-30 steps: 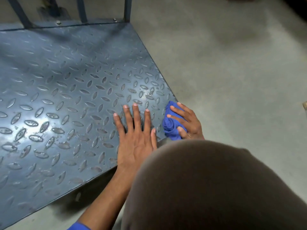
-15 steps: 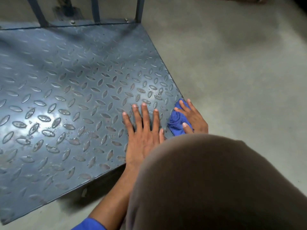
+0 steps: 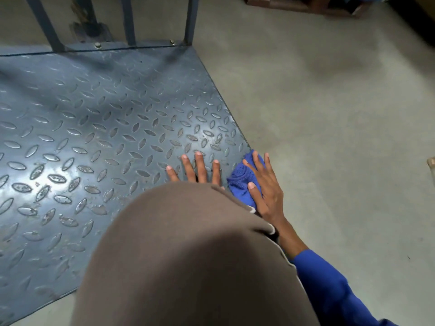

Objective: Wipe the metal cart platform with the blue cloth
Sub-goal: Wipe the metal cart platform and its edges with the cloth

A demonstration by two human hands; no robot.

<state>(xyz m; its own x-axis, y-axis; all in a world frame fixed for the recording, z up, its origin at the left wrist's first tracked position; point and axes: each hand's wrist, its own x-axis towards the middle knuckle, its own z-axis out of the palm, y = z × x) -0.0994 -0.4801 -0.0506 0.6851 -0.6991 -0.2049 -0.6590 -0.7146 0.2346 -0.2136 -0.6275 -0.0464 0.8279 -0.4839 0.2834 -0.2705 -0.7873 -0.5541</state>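
The metal cart platform is a blue-grey tread plate that fills the left of the view. A bunched blue cloth lies at the platform's near right corner, partly over the edge. My right hand presses flat on the cloth with the fingers spread. My left hand rests flat on the plate just left of the cloth; only its fingers show above my brown-clad knee, which hides the palm and wrist.
Blue upright bars of the cart's handle frame rise at the platform's far edge. Grey concrete floor spreads to the right. Dark wooden items sit at the far top right.
The view has shifted so my knee now covers most of my left hand. My right hand has flattened out on the cloth and slid slightly along the corner edge.
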